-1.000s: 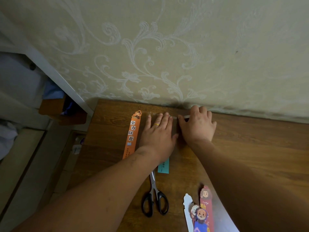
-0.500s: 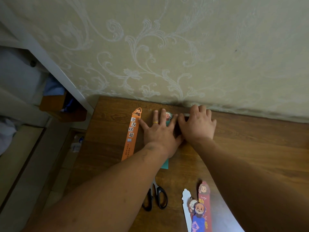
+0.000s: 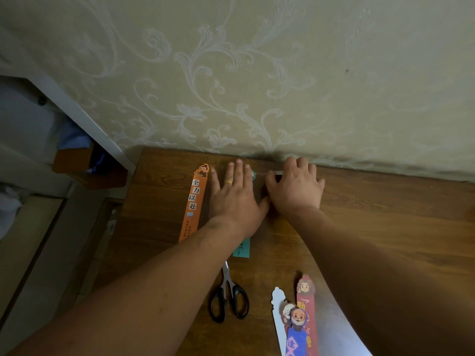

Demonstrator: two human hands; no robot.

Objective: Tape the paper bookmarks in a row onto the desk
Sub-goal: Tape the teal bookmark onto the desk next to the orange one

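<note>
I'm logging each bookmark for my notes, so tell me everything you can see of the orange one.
The orange bookmark is a long, narrow paper strip with a cartoon figure at its top and black characters down it. It lies flat on the desk, pointing toward the wall, left of the left hand, which does not clearly touch it. The left forearm hides its near end.

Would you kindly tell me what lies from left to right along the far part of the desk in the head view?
Orange bookmark → left hand → right hand.
</note>
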